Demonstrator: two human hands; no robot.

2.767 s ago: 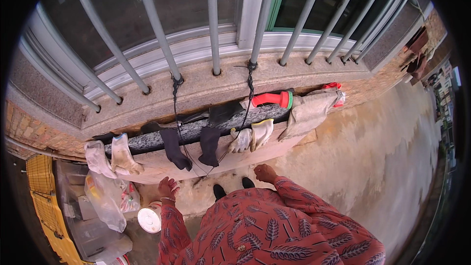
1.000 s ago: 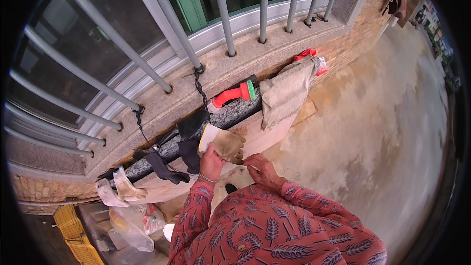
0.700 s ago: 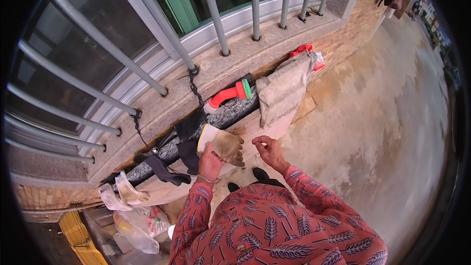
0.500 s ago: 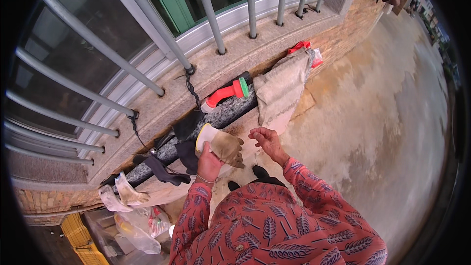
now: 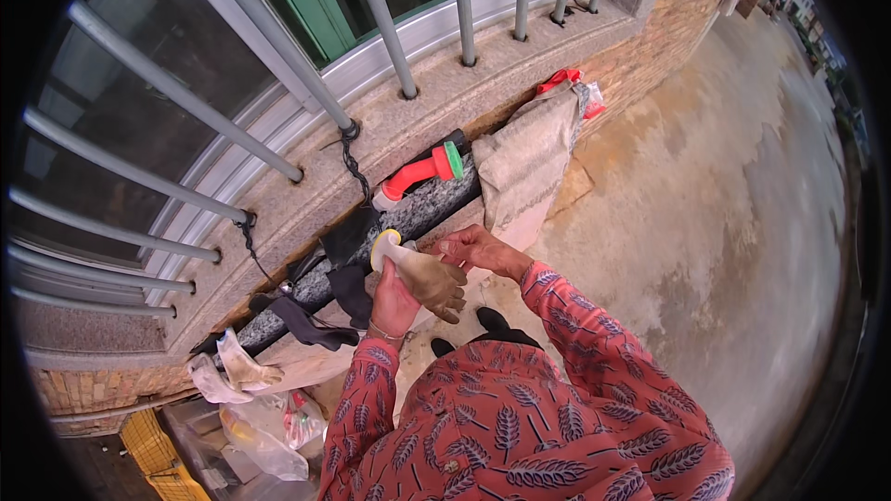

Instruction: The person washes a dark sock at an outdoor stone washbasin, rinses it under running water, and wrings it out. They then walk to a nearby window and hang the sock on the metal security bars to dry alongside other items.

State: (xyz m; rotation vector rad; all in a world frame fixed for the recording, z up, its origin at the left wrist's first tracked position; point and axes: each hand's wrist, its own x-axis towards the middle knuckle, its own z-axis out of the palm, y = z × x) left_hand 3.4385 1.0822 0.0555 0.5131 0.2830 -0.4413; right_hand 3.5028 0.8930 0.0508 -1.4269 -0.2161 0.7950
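Note:
A work glove (image 5: pixel 432 286) with a tan coated palm and fingers and a white, yellow-edged cuff hangs in front of me. My left hand (image 5: pixel 394 301) is closed on it near the cuff. On the glove's other side, my right hand (image 5: pixel 471 249) is close to the upper part of the glove with its fingers bent; whether it touches or pinches the glove is hard to make out. Behind the glove runs a grey speckled stone ledge (image 5: pixel 422 211), on which a red pipe-shaped piece with a green end (image 5: pixel 424 174) lies.
A beige cloth (image 5: pixel 529 162) drapes over the ledge to the right. Dark cloths (image 5: pixel 311 325) and another pair of pale gloves (image 5: pixel 243 366) hang to the left. Metal bars (image 5: pixel 380 23) guard the window. Plastic bags (image 5: pixel 264 441) and a yellow crate (image 5: pixel 158 455) stand at lower left.
My right hand has moved left to the glove. The glove's cuff has narrowed and its fingers point further down. My left hand keeps its hold.

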